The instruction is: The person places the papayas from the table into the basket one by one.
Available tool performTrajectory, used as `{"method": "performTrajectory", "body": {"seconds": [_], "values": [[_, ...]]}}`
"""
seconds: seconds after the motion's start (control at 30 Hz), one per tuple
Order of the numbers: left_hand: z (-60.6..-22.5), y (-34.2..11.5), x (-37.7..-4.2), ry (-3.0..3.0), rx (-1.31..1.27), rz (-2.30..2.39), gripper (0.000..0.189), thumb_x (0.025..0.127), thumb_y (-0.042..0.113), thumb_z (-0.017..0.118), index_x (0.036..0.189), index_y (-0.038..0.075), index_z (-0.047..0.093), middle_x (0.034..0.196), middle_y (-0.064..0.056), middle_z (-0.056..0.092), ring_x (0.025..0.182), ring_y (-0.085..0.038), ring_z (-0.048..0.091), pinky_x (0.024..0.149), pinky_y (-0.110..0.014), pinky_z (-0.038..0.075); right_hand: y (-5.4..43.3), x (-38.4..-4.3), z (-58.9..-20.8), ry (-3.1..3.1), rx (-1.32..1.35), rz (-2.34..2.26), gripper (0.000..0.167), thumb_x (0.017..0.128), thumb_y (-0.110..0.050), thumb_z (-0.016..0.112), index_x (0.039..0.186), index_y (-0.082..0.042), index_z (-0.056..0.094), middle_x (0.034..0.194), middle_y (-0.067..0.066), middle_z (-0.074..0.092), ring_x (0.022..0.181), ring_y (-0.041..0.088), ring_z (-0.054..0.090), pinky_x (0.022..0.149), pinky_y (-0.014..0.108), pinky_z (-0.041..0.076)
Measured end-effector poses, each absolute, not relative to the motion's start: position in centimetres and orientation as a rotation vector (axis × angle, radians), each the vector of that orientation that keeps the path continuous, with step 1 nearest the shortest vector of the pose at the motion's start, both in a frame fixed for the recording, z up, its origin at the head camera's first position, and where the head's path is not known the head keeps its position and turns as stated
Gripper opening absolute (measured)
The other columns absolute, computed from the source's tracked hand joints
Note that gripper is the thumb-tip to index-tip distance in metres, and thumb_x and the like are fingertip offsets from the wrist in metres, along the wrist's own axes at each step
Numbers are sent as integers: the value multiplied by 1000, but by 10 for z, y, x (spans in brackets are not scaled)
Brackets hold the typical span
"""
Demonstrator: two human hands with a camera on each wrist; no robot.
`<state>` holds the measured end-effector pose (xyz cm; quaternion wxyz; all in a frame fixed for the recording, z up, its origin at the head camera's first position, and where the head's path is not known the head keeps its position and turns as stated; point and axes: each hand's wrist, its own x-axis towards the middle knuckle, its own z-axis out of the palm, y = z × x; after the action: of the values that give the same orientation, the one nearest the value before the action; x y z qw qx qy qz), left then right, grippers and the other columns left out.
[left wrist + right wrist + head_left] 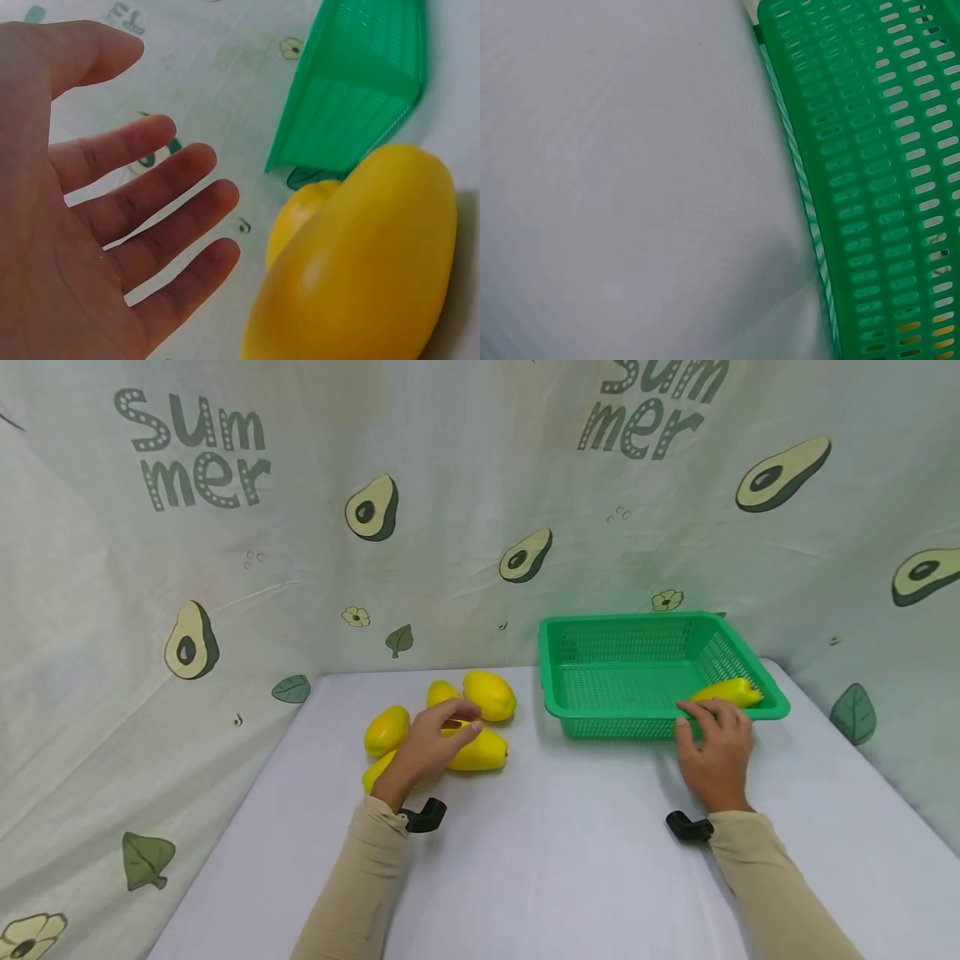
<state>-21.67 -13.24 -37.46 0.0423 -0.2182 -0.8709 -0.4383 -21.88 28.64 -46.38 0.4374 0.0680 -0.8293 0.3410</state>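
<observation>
My left hand (432, 742) hovers with spread, relaxed fingers over a group of yellow fruits, holding nothing. In the left wrist view its palm and fingers stand beside a big smooth oval yellow fruit (360, 262), with a second one (300, 214) partly behind. Below the hand in the head view lies a long blunt-ended yellow fruit (480, 750). My right hand (717, 756) grips the front rim of a green plastic basket (592, 727), thumb outside and fingers over the edge. Just behind those fingers, a yellow fruit (731, 692) lies inside the basket's right end.
More yellow fruits lie round the left hand: an oval one (489, 695) behind it, another (387, 731) to its left. A white cloth covers the table (555, 843). Behind it hangs a printed curtain (450, 435), close to the basket's back wall.
</observation>
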Motion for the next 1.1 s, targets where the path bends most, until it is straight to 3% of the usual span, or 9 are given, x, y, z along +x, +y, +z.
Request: {"method": "performTrajectory", "body": {"seconds": [0.2, 0.63, 0.93, 1.1], "values": [[-381, -148, -207, -2645, -615, -1353, 30, 100, 27, 64, 122, 8, 66, 117, -4, 68, 109, -17, 61, 100, -40, 49, 286, -220, -467, -2041, 192, 851, 28, 94, -15, 58, 112, 2, 71, 116, 23, 56, 119, 47, 40, 99, 59, 26], [-399, -182, -198, -2508, -481, -1163, 22, 96, 19, 68, 114, 7, 71, 103, 0, 68, 94, -16, 64, 88, -39, 55, 287, -220, -466, -2036, 194, 830, 28, 95, -15, 56, 112, 2, 71, 115, 23, 56, 118, 48, 41, 94, 62, 27], [-403, -208, -190, -2394, -358, -1126, 18, 97, 18, 67, 113, 9, 70, 105, 0, 67, 98, -16, 63, 90, -29, 53, 285, -223, -464, -2032, 177, 839, 26, 93, -11, 60, 112, 1, 71, 115, 22, 57, 120, 46, 41, 94, 62, 27], [-406, -220, -188, -2393, -267, -1099, 22, 98, 22, 67, 114, 7, 69, 109, -2, 66, 103, -18, 62, 94, -36, 52, 284, -221, -464, -2026, 182, 834, 25, 93, -10, 59, 112, 1, 71, 114, 22, 57, 119, 46, 42, 95, 62, 28]]}}
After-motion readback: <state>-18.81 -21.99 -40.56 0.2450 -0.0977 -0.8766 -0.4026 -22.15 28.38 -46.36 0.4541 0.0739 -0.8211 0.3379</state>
